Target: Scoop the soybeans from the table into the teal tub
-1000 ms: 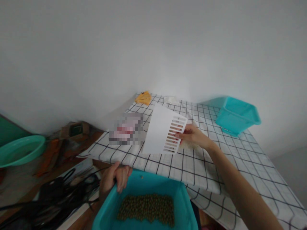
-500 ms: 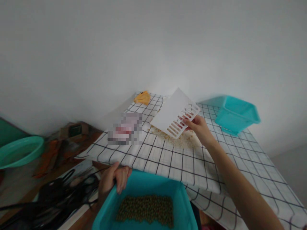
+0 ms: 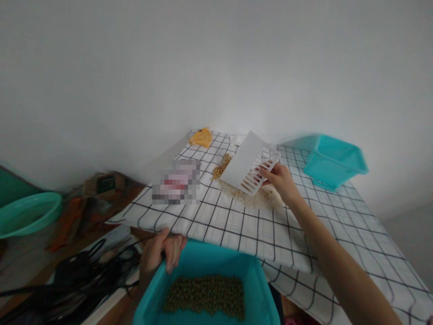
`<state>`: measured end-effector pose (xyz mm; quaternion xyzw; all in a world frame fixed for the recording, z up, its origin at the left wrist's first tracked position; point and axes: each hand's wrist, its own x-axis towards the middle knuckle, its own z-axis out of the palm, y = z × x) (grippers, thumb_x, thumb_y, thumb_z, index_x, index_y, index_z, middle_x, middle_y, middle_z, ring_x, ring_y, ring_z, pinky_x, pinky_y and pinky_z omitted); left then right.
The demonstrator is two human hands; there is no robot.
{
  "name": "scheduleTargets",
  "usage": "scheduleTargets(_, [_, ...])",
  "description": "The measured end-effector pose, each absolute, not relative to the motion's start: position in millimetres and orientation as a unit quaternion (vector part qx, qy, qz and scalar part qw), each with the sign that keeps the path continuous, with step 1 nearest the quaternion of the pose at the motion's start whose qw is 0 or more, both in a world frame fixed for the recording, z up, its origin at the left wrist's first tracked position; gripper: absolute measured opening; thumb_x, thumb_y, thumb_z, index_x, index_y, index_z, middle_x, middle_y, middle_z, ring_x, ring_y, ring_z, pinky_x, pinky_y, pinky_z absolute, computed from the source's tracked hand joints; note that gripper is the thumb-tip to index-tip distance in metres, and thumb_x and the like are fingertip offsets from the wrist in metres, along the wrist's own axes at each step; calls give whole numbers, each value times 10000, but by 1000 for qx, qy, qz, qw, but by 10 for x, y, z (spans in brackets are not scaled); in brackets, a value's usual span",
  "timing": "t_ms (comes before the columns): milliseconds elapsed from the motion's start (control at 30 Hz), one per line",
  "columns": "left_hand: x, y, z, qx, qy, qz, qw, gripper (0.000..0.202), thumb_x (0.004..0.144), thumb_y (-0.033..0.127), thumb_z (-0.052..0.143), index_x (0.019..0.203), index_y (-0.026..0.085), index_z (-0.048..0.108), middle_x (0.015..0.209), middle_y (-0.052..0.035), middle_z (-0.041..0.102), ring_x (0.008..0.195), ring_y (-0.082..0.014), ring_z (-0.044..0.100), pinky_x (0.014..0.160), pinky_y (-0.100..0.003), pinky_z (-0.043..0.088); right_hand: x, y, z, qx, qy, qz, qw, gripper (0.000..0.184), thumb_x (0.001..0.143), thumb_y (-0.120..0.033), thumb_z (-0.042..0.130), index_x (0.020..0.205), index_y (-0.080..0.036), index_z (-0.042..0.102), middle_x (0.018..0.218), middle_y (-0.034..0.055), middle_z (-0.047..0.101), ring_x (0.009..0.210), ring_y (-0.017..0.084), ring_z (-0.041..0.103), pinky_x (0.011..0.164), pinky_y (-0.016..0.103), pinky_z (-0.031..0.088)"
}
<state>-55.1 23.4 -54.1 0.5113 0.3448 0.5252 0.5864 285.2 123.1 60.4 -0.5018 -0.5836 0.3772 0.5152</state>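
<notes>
My right hand (image 3: 279, 180) is closed on the slotted end of a white plastic board (image 3: 244, 159), tilted over the tablecloth. Under and in front of the board lies a spread of small pale grains (image 3: 257, 199). At its left edge sits a little heap of yellow beans (image 3: 220, 168); the board may hide more. Below the table edge, my left hand (image 3: 169, 250) grips the left rim of a turquoise bin (image 3: 221, 253). Many round greenish-brown beans (image 3: 206, 295) cover part of its bottom.
A second turquoise bin (image 3: 333, 160) rests tilted on the checked tablecloth (image 3: 216, 221) at right. An orange cloth-like item (image 3: 201, 137) and a blurred-out flat object (image 3: 176, 180) lie at left. Black cables (image 3: 74, 275) and a green basin (image 3: 30, 214) are lower left.
The white board has shifted slightly right and lower in my right hand, uncovering the yellow beans at its left. My left hand stays on the bin's rim.
</notes>
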Motion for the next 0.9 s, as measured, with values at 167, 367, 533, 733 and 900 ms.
scheduleTargets(167, [-498, 177, -479, 460, 330, 557, 607, 756, 1045, 400, 394, 316, 228, 493, 285, -6, 448, 358, -139, 415, 684, -379, 406, 2970, 1238, 678, -524, -545, 348, 554, 295, 686, -409, 756, 852, -172, 701, 808, 68, 764, 695, 238, 735, 588, 353, 629])
scheduleTargets(367, [-474, 164, -458, 433, 329, 568, 617, 743, 1028, 414, 461, 311, 239, 542, 278, -3, 467, 352, -131, 441, 667, -356, 413, 3118, 1264, 704, -525, -473, 347, 617, 259, 639, -347, 763, 827, -176, 710, 761, 37, 753, 618, 184, 698, 533, 281, 582])
scheduleTargets(533, [-487, 149, -433, 416, 331, 568, 628, 719, 1020, 387, 483, 322, 242, 574, 286, 1, 491, 356, -120, 461, 696, -337, 426, 3177, 1277, 720, -515, -450, 326, 653, 265, 642, -368, 790, 817, -185, 711, 763, 26, 743, 622, 164, 690, 519, 245, 562])
scheduleTargets(733, [-522, 149, -426, 410, 325, 575, 629, 703, 1009, 380, 494, 324, 239, 569, 289, 6, 493, 361, -115, 473, 702, -334, 420, 3068, 1263, 684, -510, -501, 308, 628, 309, 710, -466, 781, 842, -195, 710, 763, 32, 742, 636, 182, 713, 528, 270, 586])
scheduleTargets(900, [-592, 196, -484, 417, 318, 565, 637, 724, 1009, 447, 501, 321, 233, 571, 286, 2, 490, 349, -121, 458, 694, -356, 417, 3135, 1257, 694, -507, -529, 291, 615, 345, 729, -506, 811, 896, -212, 740, 853, 52, 779, 711, 215, 746, 603, 324, 623])
